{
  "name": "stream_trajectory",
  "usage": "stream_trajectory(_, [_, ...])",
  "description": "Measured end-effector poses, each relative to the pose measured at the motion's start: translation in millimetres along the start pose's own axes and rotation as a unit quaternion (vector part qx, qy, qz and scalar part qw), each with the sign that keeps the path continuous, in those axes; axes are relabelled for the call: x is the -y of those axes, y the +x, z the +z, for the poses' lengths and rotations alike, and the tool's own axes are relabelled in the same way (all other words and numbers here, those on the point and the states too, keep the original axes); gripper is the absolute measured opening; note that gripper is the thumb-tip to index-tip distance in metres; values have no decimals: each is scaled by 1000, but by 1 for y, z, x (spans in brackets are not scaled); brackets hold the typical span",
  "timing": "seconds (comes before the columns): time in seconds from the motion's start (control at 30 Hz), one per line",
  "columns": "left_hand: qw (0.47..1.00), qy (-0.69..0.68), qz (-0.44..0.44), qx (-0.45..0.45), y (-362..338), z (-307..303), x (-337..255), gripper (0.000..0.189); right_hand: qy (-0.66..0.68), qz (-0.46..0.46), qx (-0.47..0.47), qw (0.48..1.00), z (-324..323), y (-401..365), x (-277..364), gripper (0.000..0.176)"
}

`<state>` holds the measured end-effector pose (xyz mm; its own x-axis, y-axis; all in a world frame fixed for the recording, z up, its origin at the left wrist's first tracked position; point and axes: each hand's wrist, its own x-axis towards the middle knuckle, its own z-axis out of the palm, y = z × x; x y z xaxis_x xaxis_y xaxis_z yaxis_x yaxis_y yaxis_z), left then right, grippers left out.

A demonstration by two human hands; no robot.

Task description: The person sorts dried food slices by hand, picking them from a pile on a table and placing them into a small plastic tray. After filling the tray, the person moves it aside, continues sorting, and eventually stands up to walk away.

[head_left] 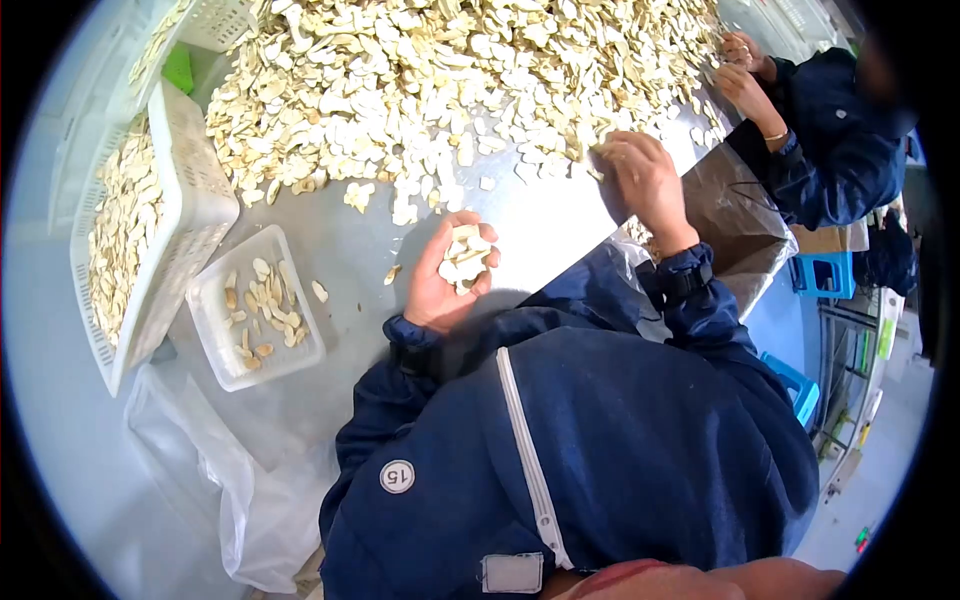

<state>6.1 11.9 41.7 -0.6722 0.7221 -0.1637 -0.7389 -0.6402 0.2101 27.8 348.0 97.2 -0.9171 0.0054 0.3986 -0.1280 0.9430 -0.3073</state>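
Observation:
A small heap of pale dried mushroom slices [465, 258] rests in my left hand [432, 290], whose fingers curl around it above the metal table. My right hand [652, 188] is at the near right edge of a large pile of similar slices [450, 85]. Its fingers are bent and drawn together, pointing at the pile; whatever lies between them is hidden. A few loose slices lie on the metal tabletop [350, 255] between the pile and my left hand.
A white plastic tray [312, 330] holding some slices sits at left, beside a larger white basket [190, 215] full of slices. A clear plastic bag [265, 500] hangs at lower left. A plastic-lined box [735, 225] stands at right. A co-worker's hands [742, 85] reach the pile's right side.

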Motion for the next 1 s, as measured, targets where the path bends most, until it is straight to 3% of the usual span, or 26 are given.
stream_trajectory(0.1, [1000, -1, -3, -2, 0, -1, 0, 36, -54, 34, -66, 996, 3, 9, -12, 18])
stream_trajectory(0.2, [1000, 5, 1, -9, -1, 0, 0, 36, -13, 2, -65, 998, 16, 39, 1, 19])
stream_trajectory(0.33, [1000, 11, 12, -14, -3, 0, 0, 35, -102, 23, -40, 994, 41, 70, 13, 15])
stream_trajectory(0.53, [1000, 4, 14, -15, -3, 1, 0, 35, -32, 35, 30, 998, 38, 64, 1, 16])
stream_trajectory(0.67, [1000, 15, 6, -10, 0, 2, 0, 35, -30, -7, -40, 999, 41, 54, -1, 15])
stream_trajectory(0.83, [1000, 13, 13, -10, -1, 2, -1, 35, -39, -34, -6, 999, 41, 64, 2, 15])
stream_trajectory(1.0, [1000, 2, 16, -13, -2, 1, -1, 35, -18, 57, 15, 998, 36, 58, 4, 23])
